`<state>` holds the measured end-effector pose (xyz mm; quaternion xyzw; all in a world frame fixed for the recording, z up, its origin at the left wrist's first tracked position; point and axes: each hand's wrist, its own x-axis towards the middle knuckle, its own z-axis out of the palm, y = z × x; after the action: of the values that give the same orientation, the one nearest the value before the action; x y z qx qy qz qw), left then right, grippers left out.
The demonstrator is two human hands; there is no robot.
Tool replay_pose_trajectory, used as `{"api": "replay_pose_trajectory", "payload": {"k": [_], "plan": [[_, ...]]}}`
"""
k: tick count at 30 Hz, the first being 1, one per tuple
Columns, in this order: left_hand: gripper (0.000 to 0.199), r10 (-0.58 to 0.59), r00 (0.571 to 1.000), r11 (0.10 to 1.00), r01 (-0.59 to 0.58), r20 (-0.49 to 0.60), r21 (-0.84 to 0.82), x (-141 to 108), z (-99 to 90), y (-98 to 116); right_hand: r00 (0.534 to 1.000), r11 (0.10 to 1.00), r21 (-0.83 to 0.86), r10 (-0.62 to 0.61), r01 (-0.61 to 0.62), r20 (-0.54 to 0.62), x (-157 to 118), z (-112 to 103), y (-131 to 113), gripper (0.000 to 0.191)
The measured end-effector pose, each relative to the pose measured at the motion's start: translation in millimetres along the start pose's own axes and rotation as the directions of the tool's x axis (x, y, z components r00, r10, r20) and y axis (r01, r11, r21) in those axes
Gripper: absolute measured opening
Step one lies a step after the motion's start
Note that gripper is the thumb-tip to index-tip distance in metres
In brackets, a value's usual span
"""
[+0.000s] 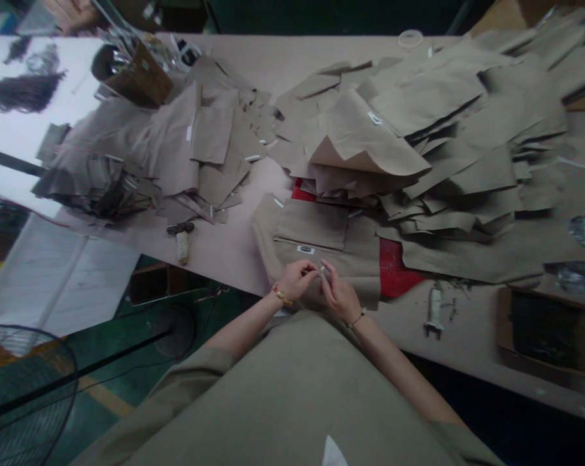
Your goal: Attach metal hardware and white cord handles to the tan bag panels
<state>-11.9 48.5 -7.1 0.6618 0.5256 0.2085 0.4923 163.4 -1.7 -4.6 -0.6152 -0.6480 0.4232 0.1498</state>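
Observation:
My left hand [298, 279] and my right hand [338, 294] meet just above the near edge of a khaki fabric piece [360, 252] on the table. The fingers of both are pinched together around a tiny pale item [322, 269], too small to name. A sewn-on flap or pocket [312, 223] lies on the fabric beyond my hands, with a small black-and-white label [305, 250] below it. Part of a red surface [397, 268] shows from under the fabric on the right.
Piles of khaki fabric [442, 129] cover the table's right side, with more pieces [176, 142] at left. A handled tool [182, 246] lies left, another [434, 310] right. An open box [547, 330] stands at the right edge; a fan [25, 382] is lower left.

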Motion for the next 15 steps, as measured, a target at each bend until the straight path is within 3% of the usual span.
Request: {"api": "replay_pose_trajectory", "payload": {"k": [3, 5, 8, 10, 11, 13, 14, 15], "plan": [[0.021, 0.206, 0.973, 0.960, -0.181, -0.102, 0.212, -10, -3.7, 10, 0.998, 0.999, 0.042, -0.002, 0.004, -0.057, 0, -4, 0, 0.034], [0.033, 0.287, 0.953, 0.908, -0.240, -0.094, 0.343, -13, -3.5, 14, 0.996, 0.999, 0.042, -0.025, 0.028, -0.081, 0, -8, 0, 0.031], [0.022, 0.274, 0.962, 0.854, -0.246, 0.007, 0.458, -14, 0.5, 18, 0.992, 0.997, 0.070, -0.030, 0.039, -0.126, 0, -11, -1, 0.030], [0.022, 0.281, 0.959, 0.853, -0.269, 0.042, 0.447, -14, 3.4, 21, 0.995, 0.963, 0.269, 0.012, 0.014, -0.095, 2, -10, 0, 0.035], [0.024, 0.300, 0.953, 0.869, -0.285, 0.028, 0.404, -13, 4.1, 21, 0.995, 0.904, 0.427, 0.069, -0.033, -0.070, 2, -9, 2, 0.040], [0.024, 0.289, 0.953, 0.930, -0.258, -0.090, 0.261, -9, 3.0, 18, 0.968, 0.676, 0.722, 0.250, -0.149, -0.035, 2, -8, 9, 0.053], [0.024, 0.221, 0.961, 0.966, -0.194, -0.163, 0.170, -4, 1.0, 14, 0.930, 0.563, 0.809, 0.363, -0.168, -0.060, -1, -10, 15, 0.059], [0.023, 0.111, 0.970, 0.992, -0.097, -0.216, 0.076, 3, -1.8, 9, 0.870, 0.508, 0.849, 0.474, -0.146, -0.134, -5, -14, 25, 0.065]]}}
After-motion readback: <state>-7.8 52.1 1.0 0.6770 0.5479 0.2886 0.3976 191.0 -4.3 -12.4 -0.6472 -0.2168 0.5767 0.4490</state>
